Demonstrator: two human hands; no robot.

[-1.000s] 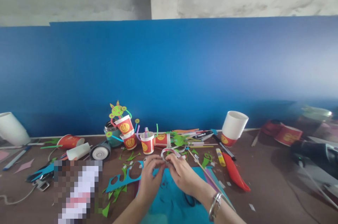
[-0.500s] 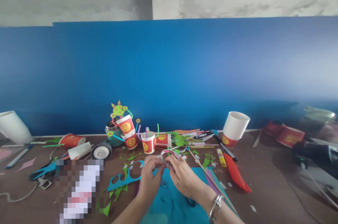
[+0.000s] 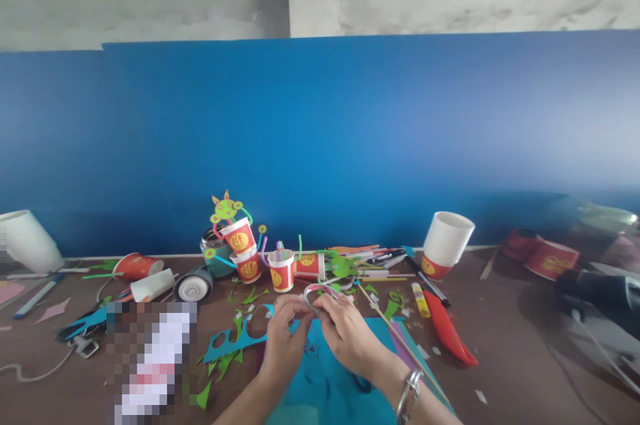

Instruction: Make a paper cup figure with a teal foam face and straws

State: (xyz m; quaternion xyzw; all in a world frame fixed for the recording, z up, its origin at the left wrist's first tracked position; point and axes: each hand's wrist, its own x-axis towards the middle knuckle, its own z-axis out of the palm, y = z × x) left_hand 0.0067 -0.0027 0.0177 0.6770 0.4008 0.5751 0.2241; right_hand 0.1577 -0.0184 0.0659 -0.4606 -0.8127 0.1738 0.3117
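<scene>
A roll of tape (image 3: 320,289), ring-shaped and pale with a pinkish inner side, is held between both hands near the middle of the table. My left hand (image 3: 287,335) pinches at its left side with fingers closed. From the right, my right hand (image 3: 347,331) grips the roll, thumb and fingertips close to those of my left hand. What lies between the fingertips is too small to make out. Beneath the hands is a sheet of blue paper (image 3: 327,378). Cut blue paper (image 3: 233,347) with round holes and green scraps (image 3: 203,396) lie to the left.
Red and white paper cups (image 3: 281,271) with straws stand behind my hands, beside a dark flask (image 3: 216,253). Stacked white cups (image 3: 449,238), a glue stick (image 3: 421,300) and a red object (image 3: 447,328) are at right. A wooden stick (image 3: 400,338) crosses the blue paper's edge.
</scene>
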